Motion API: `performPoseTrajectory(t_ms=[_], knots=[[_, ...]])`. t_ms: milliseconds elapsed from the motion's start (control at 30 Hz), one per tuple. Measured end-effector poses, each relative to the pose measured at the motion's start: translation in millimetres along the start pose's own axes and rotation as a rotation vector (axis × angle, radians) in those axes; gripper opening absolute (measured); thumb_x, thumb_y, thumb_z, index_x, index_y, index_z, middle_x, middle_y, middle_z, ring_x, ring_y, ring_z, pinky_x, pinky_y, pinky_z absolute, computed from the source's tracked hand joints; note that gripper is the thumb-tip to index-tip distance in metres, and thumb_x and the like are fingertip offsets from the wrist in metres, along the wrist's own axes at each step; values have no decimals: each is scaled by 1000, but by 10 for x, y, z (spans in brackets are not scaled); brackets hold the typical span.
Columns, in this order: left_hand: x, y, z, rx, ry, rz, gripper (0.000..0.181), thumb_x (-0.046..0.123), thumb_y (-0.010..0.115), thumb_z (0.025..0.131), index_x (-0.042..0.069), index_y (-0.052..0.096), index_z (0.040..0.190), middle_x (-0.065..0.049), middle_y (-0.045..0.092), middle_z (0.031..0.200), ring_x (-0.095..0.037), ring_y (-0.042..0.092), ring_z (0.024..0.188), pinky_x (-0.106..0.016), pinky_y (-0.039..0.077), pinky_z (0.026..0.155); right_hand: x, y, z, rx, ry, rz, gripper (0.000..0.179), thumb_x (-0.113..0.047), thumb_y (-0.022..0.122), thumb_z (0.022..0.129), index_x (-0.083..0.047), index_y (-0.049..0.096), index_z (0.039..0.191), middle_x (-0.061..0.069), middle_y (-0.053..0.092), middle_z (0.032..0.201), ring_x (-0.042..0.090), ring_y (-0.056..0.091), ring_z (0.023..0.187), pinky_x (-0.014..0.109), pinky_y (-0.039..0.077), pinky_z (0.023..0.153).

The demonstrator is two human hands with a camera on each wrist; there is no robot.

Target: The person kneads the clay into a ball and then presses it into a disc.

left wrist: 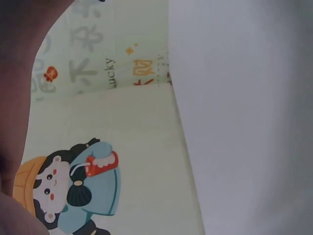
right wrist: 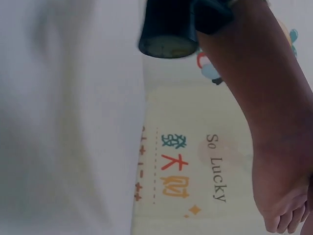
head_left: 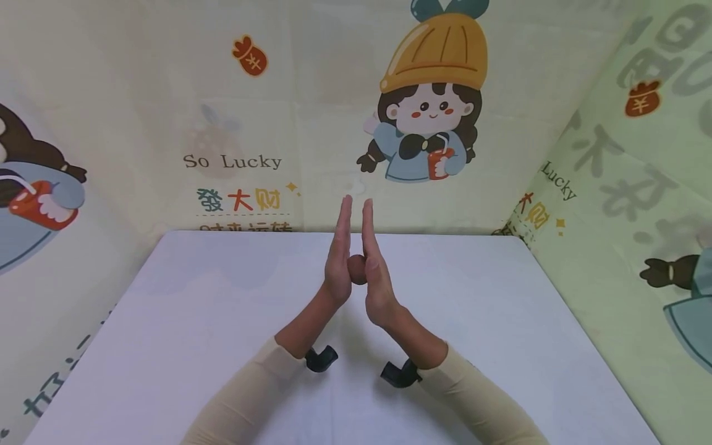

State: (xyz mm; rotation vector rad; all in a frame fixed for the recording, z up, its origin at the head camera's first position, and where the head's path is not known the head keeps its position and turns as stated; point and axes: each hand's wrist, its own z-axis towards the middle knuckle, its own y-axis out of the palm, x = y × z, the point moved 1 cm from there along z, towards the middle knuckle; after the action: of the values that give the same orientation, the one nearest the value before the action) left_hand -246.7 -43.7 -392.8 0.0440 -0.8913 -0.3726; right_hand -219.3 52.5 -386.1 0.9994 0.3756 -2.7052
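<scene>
In the head view, a small round brown ball (head_left: pixel 356 270) sits between two facing palms, above the white table. My left hand (head_left: pixel 337 262) presses it from the left, fingers straight and pointing up and away. From the other side my right hand (head_left: pixel 379 285) meets it, its fingers also straight and its thumb partly overlapping the ball. The fingertips of the two hands stand a little apart. The right wrist view shows the left hand (right wrist: pixel 283 191) and its forearm at the right edge; the ball is hidden there. Blurred skin fills the left edge of the left wrist view.
Beneath the hands lies a white tabletop (head_left: pixel 222 321). A pale printed cloth (head_left: pixel 322 123) with cartoon figures and lettering hangs behind it and at both sides. Each wrist bears a black camera mount, the left one (head_left: pixel 321 359) and the right one (head_left: pixel 399 374).
</scene>
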Motion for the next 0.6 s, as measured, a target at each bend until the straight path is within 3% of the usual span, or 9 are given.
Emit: performPoseTrajectory(t_ms=[67,133,233,267,333,367,467,500,600], knots=[[-20,25,-31,-27,-14,1,66,33,13,109,9,6,170,0,3,177,-7,29,147,-37,28,115,-4,-29,27,15,-7,-12,82,-63,16,110,-10,-6,168,2,-11,176,19,20,155,41,24,119],[-40,51,-63,-52,-30,8,66,34,12,109,11,6,170,0,4,177,-6,50,118,-30,38,99,-8,-63,56,30,-19,-21,80,-60,15,111,-8,-6,168,2,-11,176,24,-5,161,48,8,125],[-69,94,-109,-69,-38,28,65,32,10,109,11,7,170,-4,15,175,-10,47,69,-24,42,86,-15,-115,99,49,-31,-37,78,-58,14,111,-8,-6,168,0,-10,176,24,-12,160,48,-2,126],[-78,108,-122,-72,-38,31,65,31,10,109,10,8,170,-9,35,166,-10,47,65,-22,42,85,-16,-131,112,53,-32,-41,78,-58,14,111,-8,-6,168,0,-10,176,24,-12,160,48,-2,126],[-87,138,-149,-73,-39,39,64,30,9,109,10,8,170,-10,44,156,-13,34,52,-23,42,75,-20,-164,142,59,-32,-49,78,-57,14,111,-8,-6,168,-2,-10,176,23,-11,160,46,-2,126],[-91,152,-160,-70,-39,41,64,30,9,109,9,9,170,-13,56,135,-13,33,53,-23,41,76,-22,-180,156,62,-33,-52,77,-56,14,111,-8,-7,168,-2,-10,176,23,-11,160,46,-3,126],[-87,197,-196,-73,-38,44,63,29,9,110,7,9,169,-13,53,146,-10,44,70,-28,40,87,-27,-225,191,75,-32,-56,77,-55,15,111,-8,-7,168,-2,-10,176,22,-11,160,45,-4,126],[-80,210,-209,-75,-37,45,63,28,10,110,6,9,169,-10,37,164,-10,45,77,-31,37,96,-25,-240,199,80,-33,-56,77,-55,16,112,-7,-7,168,-1,-10,176,22,-11,160,45,-5,126],[-63,243,-241,-82,-36,49,63,27,10,110,4,8,169,-7,7,176,-11,43,108,-40,26,112,-13,-275,210,85,-34,-48,79,-56,17,111,-5,-7,167,1,-10,176,20,-11,160,45,-5,126]])
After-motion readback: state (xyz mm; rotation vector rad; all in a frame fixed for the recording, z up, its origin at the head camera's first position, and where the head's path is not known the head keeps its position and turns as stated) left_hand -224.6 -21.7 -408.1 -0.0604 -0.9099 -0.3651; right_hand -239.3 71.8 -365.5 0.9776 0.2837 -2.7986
